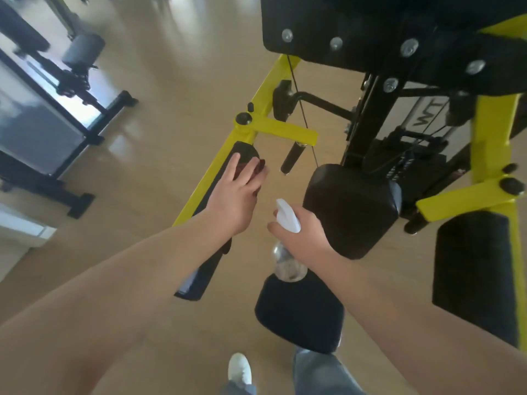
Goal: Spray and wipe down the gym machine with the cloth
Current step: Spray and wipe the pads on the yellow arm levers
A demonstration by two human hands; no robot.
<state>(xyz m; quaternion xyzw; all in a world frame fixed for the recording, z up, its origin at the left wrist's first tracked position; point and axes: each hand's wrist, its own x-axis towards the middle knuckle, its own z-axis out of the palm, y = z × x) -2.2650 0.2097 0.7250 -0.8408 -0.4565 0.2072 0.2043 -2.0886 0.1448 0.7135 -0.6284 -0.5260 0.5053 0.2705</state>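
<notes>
- Gym machine (285, 132): yellow frame with black pads, standing on a pale wooden floor (176, 81).
- Cloth (261, 169): dark red, laid on the far end of the long black arm pad (199, 277); mostly covered by the left hand, with only its edges shown past the fingertips.
- Left hand (239, 192): fingers spread and fairly straight, pressed flat upon the cloth.
- Spray bottle (288, 216): white head, clear body, held just right of the left hand, in front of a black seat pad (350, 209).
- Right hand (302, 235): fingers wrapped round the bottle's neck.
</notes>
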